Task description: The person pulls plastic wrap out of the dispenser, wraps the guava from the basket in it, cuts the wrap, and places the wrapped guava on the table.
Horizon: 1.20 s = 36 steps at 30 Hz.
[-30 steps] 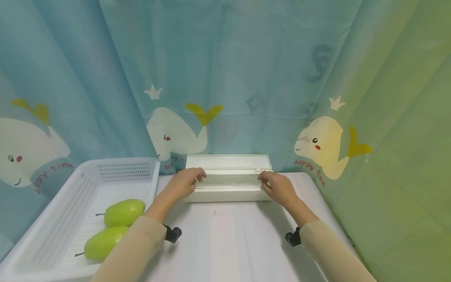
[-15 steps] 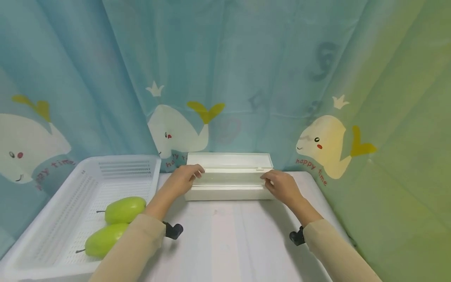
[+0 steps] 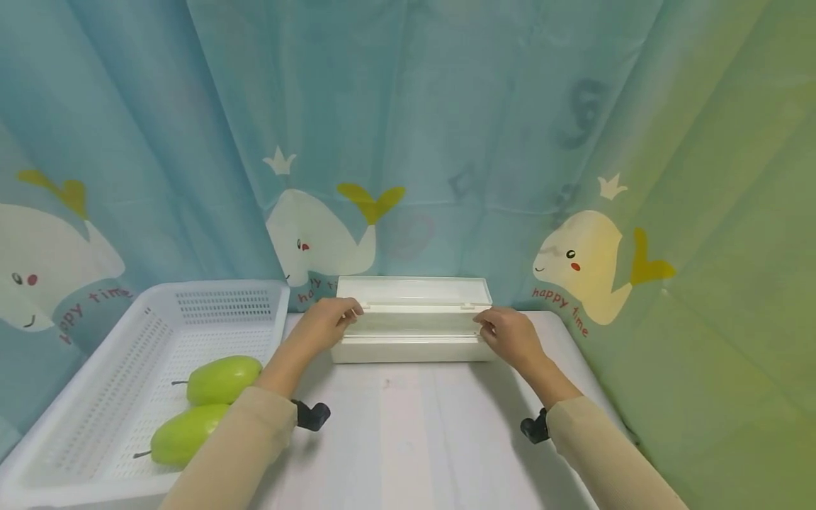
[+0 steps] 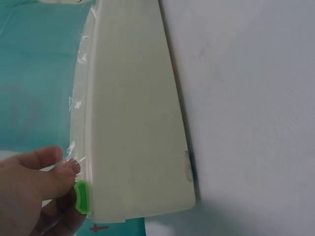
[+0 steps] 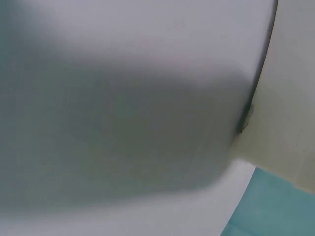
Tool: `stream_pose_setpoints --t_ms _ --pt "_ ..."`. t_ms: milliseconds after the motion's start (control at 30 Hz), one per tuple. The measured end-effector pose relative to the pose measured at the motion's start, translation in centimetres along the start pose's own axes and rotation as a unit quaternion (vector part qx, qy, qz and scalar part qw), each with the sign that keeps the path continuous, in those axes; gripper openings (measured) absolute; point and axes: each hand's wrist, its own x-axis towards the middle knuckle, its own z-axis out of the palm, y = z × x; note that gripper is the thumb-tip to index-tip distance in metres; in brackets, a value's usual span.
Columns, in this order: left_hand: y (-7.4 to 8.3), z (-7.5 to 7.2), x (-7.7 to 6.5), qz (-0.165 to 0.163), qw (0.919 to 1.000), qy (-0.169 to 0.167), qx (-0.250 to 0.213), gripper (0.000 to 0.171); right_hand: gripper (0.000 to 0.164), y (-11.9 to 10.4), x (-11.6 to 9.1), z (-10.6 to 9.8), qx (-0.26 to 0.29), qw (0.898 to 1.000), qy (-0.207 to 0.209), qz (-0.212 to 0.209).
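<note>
My left grip (image 4: 34, 191) pinches clear plastic film (image 4: 78, 110) at long white plastic box's (image 4: 135, 113) 9 o'clock; right grip (image 3: 512, 338), 3 o'clock: can't tell. Pull evenly.

Centre: two hands (image 3: 324, 326) (image 3: 512, 336), one box (image 3: 411, 353). Lower left: one basket (image 3: 76, 491), two green fruits (image 3: 223, 380) (image 3: 185, 435). Mid-height: three printed whales (image 3: 54, 265) (image 3: 321, 244) (image 3: 580, 258).

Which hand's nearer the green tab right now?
Left hand: right beside the tab, at the box's left end. The right hand is at the opposite end.
</note>
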Motion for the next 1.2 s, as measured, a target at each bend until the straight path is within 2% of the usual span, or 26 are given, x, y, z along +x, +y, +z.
stream_pose_setpoints --t_ms 133,233,367,533,633,867,1067,1200 --pt "-0.1 0.0 -0.1 -0.004 0.9999 0.002 -0.011 0.018 0.012 0.1 -0.1 0.1 0.029 0.999 -0.005 0.025" --pt "-0.1 -0.1 -0.2 -0.009 0.9998 0.003 -0.016 0.018 0.011 0.2 -0.1 0.2 0.048 0.998 -0.014 0.028" --pt "0.0 -0.3 -0.3 -0.014 0.9997 0.003 -0.019 0.018 0.009 0.3 -0.2 0.2 0.059 0.998 -0.021 0.017" --pt "0.0 -0.5 -0.5 -0.015 0.9996 0.007 -0.023 0.017 0.010 0.5 -0.3 0.1 0.070 0.997 -0.035 -0.018" --pt "-0.1 -0.6 -0.6 -0.013 0.9996 0.011 -0.021 0.016 0.010 0.6 -0.3 0.1 0.087 0.995 -0.036 -0.021" --pt "-0.1 -0.6 -0.3 0.003 0.9993 0.025 -0.028 0.016 0.017 0.6 -0.2 0.2 0.095 0.995 -0.003 0.019" --pt "0.0 -0.5 -0.1 0.012 0.9980 0.050 -0.036 0.016 0.011 0.3 0.3 -0.2 0.099 0.993 0.026 0.060" --pt "0.2 -0.6 0.0 0.007 0.9968 0.070 -0.039 0.016 0.011 0.1 0.7 -0.5 0.103 0.991 0.037 0.072"
